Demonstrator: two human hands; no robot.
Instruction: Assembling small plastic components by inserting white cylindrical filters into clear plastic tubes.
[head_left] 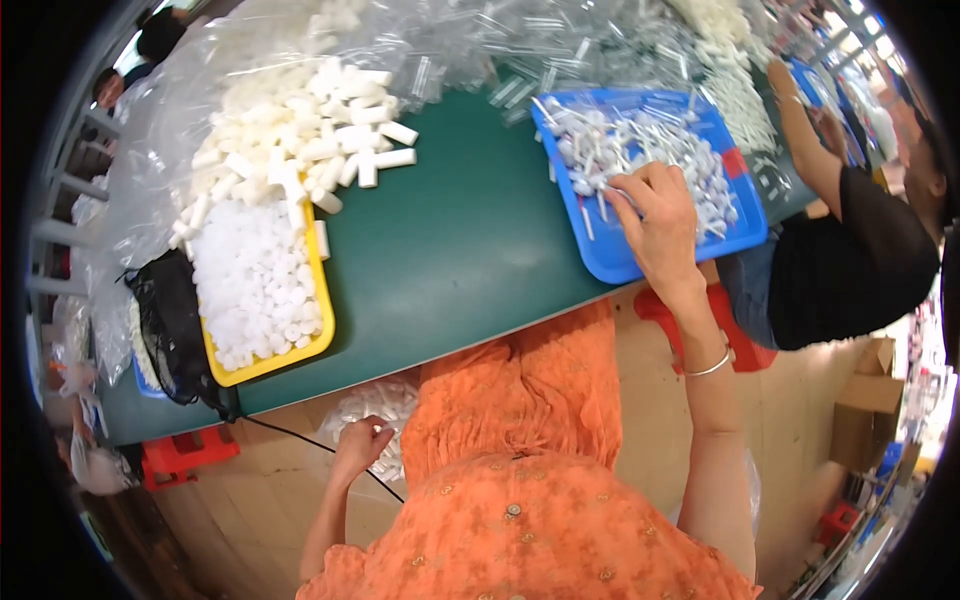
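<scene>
My right hand (655, 222) reaches over a blue tray (610, 262), thumb and fingertips closed in a pinch at a small white stemmed piece. The tray holds many loose white pieces (690, 165) with thin stems and rounded heads. Lower down, left of my orange clothing, my left hand (358, 447) hangs below the table edge with its fingers curled. Whatever it may hold is too small to tell. Just beside it is a clear plastic bag (385, 400) with white pieces inside.
On the green table (440, 230), a yellow tray (328, 330) holds small white caps (255, 270). Behind it lie white cylinders (340, 120) and clear tubes (560, 45). A black mesh bag (172, 320) sits at left. At right, a co-worker (850, 240) sits near a red stool (735, 325).
</scene>
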